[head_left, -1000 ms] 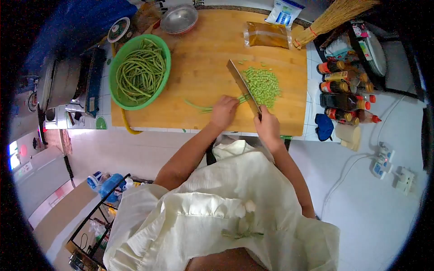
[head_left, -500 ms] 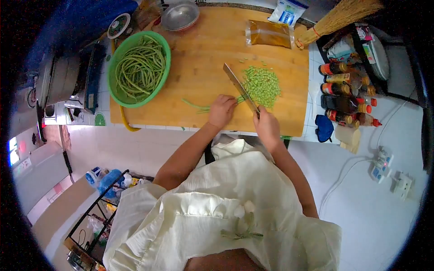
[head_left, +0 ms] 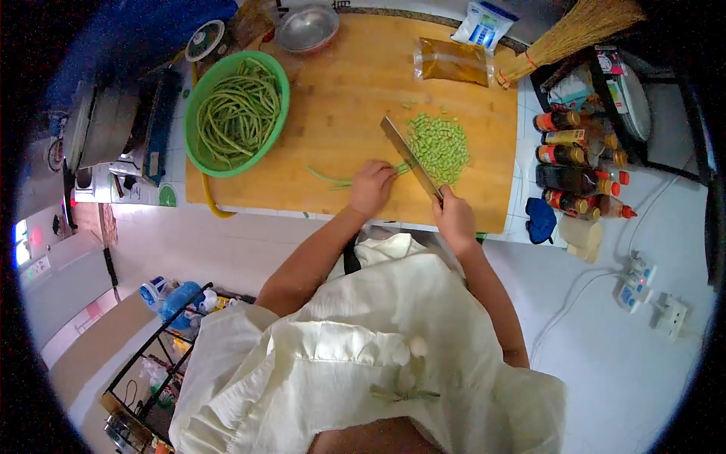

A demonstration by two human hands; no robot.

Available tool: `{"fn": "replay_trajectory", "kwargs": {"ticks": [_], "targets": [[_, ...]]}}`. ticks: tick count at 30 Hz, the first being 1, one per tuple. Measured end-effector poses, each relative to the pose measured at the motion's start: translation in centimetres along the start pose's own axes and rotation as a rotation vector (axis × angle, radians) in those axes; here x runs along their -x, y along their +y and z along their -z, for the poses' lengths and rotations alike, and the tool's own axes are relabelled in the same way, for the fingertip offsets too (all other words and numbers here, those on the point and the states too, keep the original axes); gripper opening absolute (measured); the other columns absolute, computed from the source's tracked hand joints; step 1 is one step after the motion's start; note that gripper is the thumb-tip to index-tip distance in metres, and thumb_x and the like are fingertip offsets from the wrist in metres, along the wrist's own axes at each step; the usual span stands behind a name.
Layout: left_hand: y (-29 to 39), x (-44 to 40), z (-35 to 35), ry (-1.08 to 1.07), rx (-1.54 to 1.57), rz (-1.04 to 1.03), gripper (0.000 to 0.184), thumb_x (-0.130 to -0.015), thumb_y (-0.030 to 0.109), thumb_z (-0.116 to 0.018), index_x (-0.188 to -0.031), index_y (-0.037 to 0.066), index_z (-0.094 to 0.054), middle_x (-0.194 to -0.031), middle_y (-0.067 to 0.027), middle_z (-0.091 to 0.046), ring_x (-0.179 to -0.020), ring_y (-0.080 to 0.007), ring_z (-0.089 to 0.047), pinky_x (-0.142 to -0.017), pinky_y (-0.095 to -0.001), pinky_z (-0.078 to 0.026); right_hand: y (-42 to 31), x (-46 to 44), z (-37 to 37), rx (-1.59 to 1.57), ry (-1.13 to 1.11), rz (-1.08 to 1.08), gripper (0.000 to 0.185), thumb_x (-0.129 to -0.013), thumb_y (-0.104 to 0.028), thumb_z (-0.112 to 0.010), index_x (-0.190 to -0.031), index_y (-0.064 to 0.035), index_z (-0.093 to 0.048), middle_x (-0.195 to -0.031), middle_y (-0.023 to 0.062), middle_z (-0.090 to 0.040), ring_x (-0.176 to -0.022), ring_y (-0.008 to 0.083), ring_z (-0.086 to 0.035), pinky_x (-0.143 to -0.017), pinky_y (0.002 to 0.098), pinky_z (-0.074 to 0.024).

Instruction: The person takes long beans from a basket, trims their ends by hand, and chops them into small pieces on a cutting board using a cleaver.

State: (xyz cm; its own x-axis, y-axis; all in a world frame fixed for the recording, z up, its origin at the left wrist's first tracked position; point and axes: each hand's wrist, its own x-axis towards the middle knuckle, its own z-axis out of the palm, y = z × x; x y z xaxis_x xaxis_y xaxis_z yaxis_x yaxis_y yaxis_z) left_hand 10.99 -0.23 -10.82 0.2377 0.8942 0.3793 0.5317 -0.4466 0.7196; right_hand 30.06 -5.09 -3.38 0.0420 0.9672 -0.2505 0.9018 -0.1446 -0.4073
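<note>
My left hand [head_left: 371, 188] is closed over a small bunch of long green beans [head_left: 330, 180], pressing them to the wooden cutting board [head_left: 333, 113]. Their tails stick out to the left and their cut ends point toward the blade. In my right hand [head_left: 456, 219] is the handle of a kitchen knife [head_left: 412, 159], its wide blade slanting up and left across the bean ends. Just right of the blade lies a pile of chopped green beans [head_left: 439, 147]. A green plastic basin [head_left: 283, 113] at the left holds whole long beans [head_left: 238, 113].
At the board's back are a metal bowl [head_left: 306, 30], a packet of brown sauce [head_left: 454, 62], a white-and-blue bag [head_left: 484, 26] and a straw broom [head_left: 575, 38]. Several sauce bottles [head_left: 563, 155] line the right side, near a blue cloth [head_left: 541, 221]. A wire rack [head_left: 155, 352] stands lower left.
The knife and my right hand have shifted slightly to the right, toward the chopped pile. My left hand stays on the beans. The whole view has moved a little.
</note>
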Motion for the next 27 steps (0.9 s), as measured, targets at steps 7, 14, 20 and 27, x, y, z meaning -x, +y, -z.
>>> {"fn": "replay_trajectory", "kwargs": {"ticks": [7, 14, 20, 27], "targets": [[0.3, 0.0, 0.4, -0.034, -0.011, 0.014, 0.007, -0.071, 0.002, -0.065, -0.078, 0.002, -0.063, -0.082, -0.0101, -0.061, -0.079, -0.0294, -0.057, -0.067, -0.0367, -0.049, -2.1, 0.0, 1.0, -0.104, 0.103, 0.014, 0.016, -0.084, -0.019, -0.056, -0.085, -0.0038, -0.052, -0.066, 0.0197, -0.060, -0.064, 0.0397, -0.059, -0.057, 0.0494, -0.0458], [-0.1, 0.2, 0.3, -0.081, 0.022, 0.108, 0.010, -0.074, 0.007, -0.065, -0.083, 0.003, -0.063, -0.089, -0.0108, -0.064, -0.084, -0.0309, -0.058, -0.074, -0.0392, -0.049, -2.4, 0.8, 0.8, -0.025, -0.079, -0.028, 0.017, -0.085, -0.020, -0.055, -0.085, -0.0038, -0.053, -0.067, 0.0198, -0.060, -0.065, 0.0395, -0.060, -0.057, 0.0496, -0.0460], [0.3, -0.3, 0.5, -0.058, -0.001, 0.042, 0.009, -0.072, 0.004, -0.065, -0.080, 0.003, -0.062, -0.083, -0.0103, -0.063, -0.080, -0.0308, -0.058, -0.069, -0.0382, -0.048, -3.3, -1.7, -2.3, 0.044, -0.091, -0.038, 0.017, -0.085, -0.021, -0.053, -0.088, -0.0043, -0.053, -0.067, 0.0204, -0.060, -0.065, 0.0399, -0.060, -0.058, 0.0497, -0.0468], [0.2, -0.3, 0.5, -0.053, -0.001, 0.127, 0.015, -0.072, 0.008, -0.067, -0.085, 0.002, -0.061, -0.088, -0.0134, -0.062, -0.083, -0.0320, -0.058, -0.071, -0.0387, -0.048, -3.2, -3.0, -2.3, -0.083, 0.010, -0.094, 0.025, -0.084, -0.024, -0.056, -0.097, -0.0026, -0.058, -0.068, 0.0205, -0.062, -0.064, 0.0388, -0.062, -0.057, 0.0498, -0.0477]]}}
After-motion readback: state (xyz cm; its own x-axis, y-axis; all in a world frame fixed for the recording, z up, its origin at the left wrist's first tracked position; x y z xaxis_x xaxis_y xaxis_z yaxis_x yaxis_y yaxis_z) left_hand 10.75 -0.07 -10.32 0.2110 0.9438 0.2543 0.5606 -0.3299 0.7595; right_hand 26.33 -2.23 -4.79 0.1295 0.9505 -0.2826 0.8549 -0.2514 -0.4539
